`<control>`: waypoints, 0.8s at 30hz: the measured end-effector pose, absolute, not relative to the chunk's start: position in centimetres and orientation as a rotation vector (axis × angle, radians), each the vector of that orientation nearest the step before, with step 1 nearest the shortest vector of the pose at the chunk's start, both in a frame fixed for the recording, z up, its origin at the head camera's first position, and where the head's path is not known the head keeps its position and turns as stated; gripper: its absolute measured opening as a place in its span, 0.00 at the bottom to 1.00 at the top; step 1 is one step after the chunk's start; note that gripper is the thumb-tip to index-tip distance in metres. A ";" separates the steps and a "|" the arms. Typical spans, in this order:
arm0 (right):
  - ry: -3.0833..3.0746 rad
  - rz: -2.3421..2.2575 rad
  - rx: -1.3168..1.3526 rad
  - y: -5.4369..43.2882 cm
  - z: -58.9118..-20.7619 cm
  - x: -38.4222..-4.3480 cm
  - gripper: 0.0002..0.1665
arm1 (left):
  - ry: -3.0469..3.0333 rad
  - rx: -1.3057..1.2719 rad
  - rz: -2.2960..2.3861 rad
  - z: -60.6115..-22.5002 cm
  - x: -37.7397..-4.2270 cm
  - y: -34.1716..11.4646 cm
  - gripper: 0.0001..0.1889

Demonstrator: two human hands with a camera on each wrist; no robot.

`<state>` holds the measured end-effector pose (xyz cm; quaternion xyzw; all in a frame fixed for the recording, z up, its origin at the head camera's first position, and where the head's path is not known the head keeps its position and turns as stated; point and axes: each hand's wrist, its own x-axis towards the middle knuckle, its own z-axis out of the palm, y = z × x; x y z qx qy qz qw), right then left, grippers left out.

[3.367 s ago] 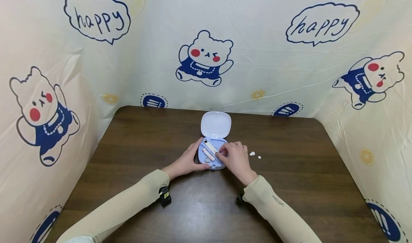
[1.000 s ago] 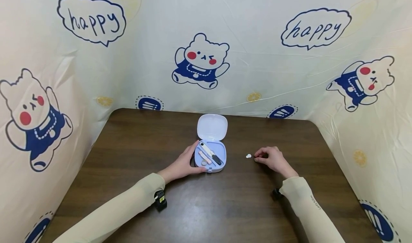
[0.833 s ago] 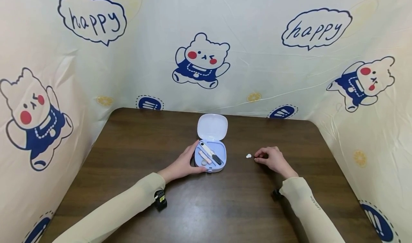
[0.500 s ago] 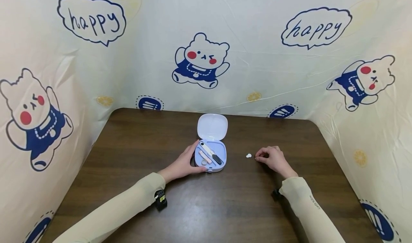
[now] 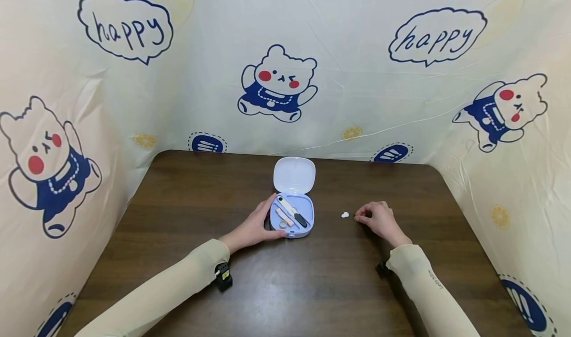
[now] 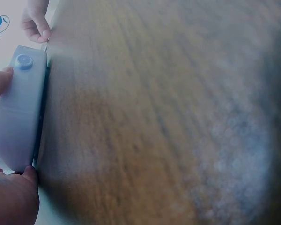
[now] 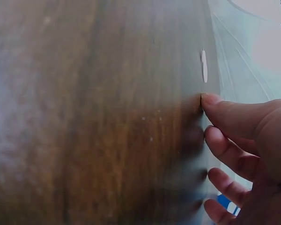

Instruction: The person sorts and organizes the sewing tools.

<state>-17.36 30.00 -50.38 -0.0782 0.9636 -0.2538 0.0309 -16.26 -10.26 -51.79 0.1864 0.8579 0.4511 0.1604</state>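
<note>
My left hand (image 5: 256, 225) grips the left side of a light-blue hinged case (image 5: 310, 232), its white lid (image 5: 294, 175) raised. Inside lie a white stick-shaped tool with a dark end (image 5: 300, 220), a short pinkish-white stick (image 5: 285, 217) and a small round piece (image 5: 283, 224). In the left wrist view the thumb presses the front of the case (image 6: 21, 112) beside its round button (image 6: 24, 61). My right hand (image 5: 379, 222) pinches a small white piece at the tabletop; the fingertips hide it. Other small white pieces (image 5: 345, 214) lie just left of these fingertips.
The brown wood-grain table (image 5: 250, 297) carries all of this. A pale patterned cloth (image 5: 357, 79) hangs behind it and on both sides. In the right wrist view a thin white piece (image 7: 204, 68) stands out beyond the thumb.
My right hand has left the case and moved right to the white pieces, its thumb and forefinger drawing together over one. The dark-ended tool now lies uncovered. My left hand keeps its grip.
</note>
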 end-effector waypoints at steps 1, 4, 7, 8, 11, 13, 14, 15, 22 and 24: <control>2.971 -0.779 -0.236 30.0 -50.4 -17.3 0.04 | 2.450 0.533 1.289 -51.8 -16.2 -10.3 0.63; 2.980 -0.772 -0.239 29.9 -50.6 -17.2 0.05 | 2.450 0.533 1.287 -51.8 -16.2 -10.3 0.63; 2.990 -0.770 -0.241 29.8 -50.7 -17.1 0.05 | 2.453 0.533 1.284 -51.8 -16.1 -10.3 0.63; 2.995 -0.769 -0.244 29.8 -50.8 -17.1 0.05 | 2.454 0.533 1.283 -51.8 -16.1 -10.3 0.63; 3.001 -0.768 -0.254 29.8 -50.8 -17.1 0.05 | 2.452 0.540 1.284 -51.8 -16.1 -10.4 0.63; 3.000 -0.769 -0.262 29.7 -50.8 -17.1 0.05 | 2.449 0.541 1.285 -51.8 -16.1 -10.4 0.63; 2.998 -0.773 -0.267 29.7 -50.7 -17.0 0.05 | 2.448 0.542 1.288 -51.8 -16.1 -10.4 0.63; 2.997 -0.777 -0.271 29.7 -50.7 -17.0 0.05 | 2.447 0.541 1.290 -51.8 -16.1 -10.4 0.63; 3.019 -0.800 -0.290 29.9 -50.6 -17.1 0.04 | 2.447 0.550 1.292 -51.9 -16.2 -10.4 0.63; 3.034 -0.790 -0.273 30.0 -50.7 -17.2 0.05 | 2.447 0.555 1.291 -51.9 -16.2 -10.4 0.63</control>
